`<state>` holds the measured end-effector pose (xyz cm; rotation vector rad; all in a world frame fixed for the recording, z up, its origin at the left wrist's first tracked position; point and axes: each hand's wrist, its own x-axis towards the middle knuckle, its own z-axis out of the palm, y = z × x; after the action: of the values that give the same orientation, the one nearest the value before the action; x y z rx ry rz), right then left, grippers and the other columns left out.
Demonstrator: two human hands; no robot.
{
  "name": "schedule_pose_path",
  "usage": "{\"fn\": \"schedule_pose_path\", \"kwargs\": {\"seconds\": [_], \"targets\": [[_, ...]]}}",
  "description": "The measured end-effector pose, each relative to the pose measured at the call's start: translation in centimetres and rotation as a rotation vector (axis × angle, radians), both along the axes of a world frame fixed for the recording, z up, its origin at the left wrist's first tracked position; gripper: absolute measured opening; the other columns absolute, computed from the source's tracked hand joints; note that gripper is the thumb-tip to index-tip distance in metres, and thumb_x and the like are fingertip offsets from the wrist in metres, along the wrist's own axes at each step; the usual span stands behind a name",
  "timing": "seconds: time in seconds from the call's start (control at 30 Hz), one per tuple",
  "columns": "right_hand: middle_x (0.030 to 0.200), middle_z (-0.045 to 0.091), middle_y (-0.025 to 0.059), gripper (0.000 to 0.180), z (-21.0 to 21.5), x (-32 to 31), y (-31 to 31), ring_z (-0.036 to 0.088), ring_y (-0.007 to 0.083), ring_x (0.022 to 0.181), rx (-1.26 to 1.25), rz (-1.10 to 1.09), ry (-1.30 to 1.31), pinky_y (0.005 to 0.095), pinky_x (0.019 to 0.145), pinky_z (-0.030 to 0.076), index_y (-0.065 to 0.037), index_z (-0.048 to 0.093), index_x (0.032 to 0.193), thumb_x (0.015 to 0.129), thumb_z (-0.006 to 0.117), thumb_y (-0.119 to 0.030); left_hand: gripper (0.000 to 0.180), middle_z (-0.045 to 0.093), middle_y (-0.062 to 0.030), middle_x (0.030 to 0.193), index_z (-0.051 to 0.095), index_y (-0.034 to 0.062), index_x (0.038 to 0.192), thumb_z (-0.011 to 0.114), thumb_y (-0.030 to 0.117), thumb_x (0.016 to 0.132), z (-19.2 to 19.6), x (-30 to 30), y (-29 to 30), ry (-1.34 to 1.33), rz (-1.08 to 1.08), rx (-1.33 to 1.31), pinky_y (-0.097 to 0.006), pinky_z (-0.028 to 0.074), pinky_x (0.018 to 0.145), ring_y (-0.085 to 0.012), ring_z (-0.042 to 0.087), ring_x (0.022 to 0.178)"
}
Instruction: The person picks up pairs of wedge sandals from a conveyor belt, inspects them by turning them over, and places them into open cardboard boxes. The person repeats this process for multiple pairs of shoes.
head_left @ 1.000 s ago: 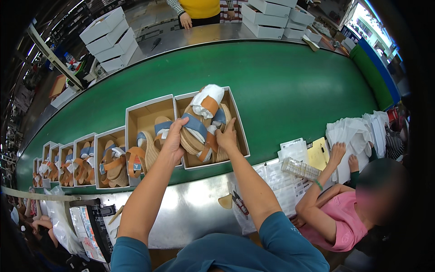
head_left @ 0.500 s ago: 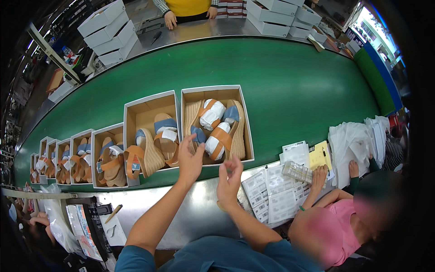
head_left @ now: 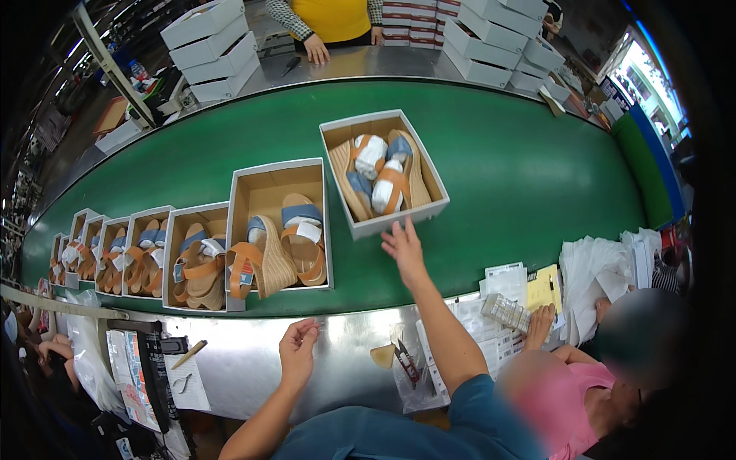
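Note:
A white shoebox (head_left: pixel 395 221) stands turned at an angle on the green belt, holding a pair of wedge sandals (head_left: pixel 418 180) with blue and tan straps and white paper stuffing. My right hand (head_left: pixel 404 249) reaches to its near wall, fingers spread, fingertips at or just touching the lower edge. Over the metal ledge, my left hand (head_left: pixel 296 351) is closed with thumb and fingertips together; whether something small is in them I cannot make out. Beyond it, another open shoebox (head_left: pixel 280 175) has sandals (head_left: pixel 274 253), one tilted over the near wall with a tag on its strap.
More open boxes of sandals (head_left: pixel 201 268) line the belt (head_left: pixel 506 169) to the left. Red-handled snips (head_left: pixel 406 360) and a tan piece (head_left: pixel 382 356) lie on the ledge (head_left: pixel 337 368). Label sheets (head_left: pixel 506 280) and a co-worker's hand (head_left: pixel 540 326) are at right. Someone stands across, near stacked boxes (head_left: pixel 487 46).
The right-hand shoebox has slid away from me across the belt and turned, apart from its neighbour. My right hand has followed it; my left hand has drawn back over the ledge and closed.

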<state>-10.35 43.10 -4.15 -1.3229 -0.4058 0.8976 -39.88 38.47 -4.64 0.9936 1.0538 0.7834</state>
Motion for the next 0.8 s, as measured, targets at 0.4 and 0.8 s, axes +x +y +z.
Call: {"fn": "schedule_pose_path", "kwargs": {"seconds": [0.4,0.8], "targets": [[0.103,0.068,0.0085,0.034,-0.3,-5.3,-1.2,0.063,0.014,0.089,-0.16,0.178,-0.408,0.0272,0.077,0.051,-0.002,0.06,0.125,0.098,0.056,-0.021,0.023,0.066,-0.0085,0.107,0.059,0.001,0.117,0.058,0.012,0.097,2.3,0.3,1.2,-0.075,0.05,-0.057,-0.026,0.049,0.084,-0.0122,0.061,0.097],[0.142,0.041,0.0235,0.03,5.4,-12.1,2.1,0.036,0.0429,0.134,-0.099,0.538,-1.518,0.0565,0.107,0.032,-0.007,0.067,0.108,0.078,0.066,-0.008,0.039,0.055,-0.0122,0.111,0.047,0.0026,0.118,0.061,0.031,0.095,3.4,-1.2,7.1,-0.379,0.431,-0.301,-0.034,0.048,0.094,-0.0218,0.056,0.104]]}}
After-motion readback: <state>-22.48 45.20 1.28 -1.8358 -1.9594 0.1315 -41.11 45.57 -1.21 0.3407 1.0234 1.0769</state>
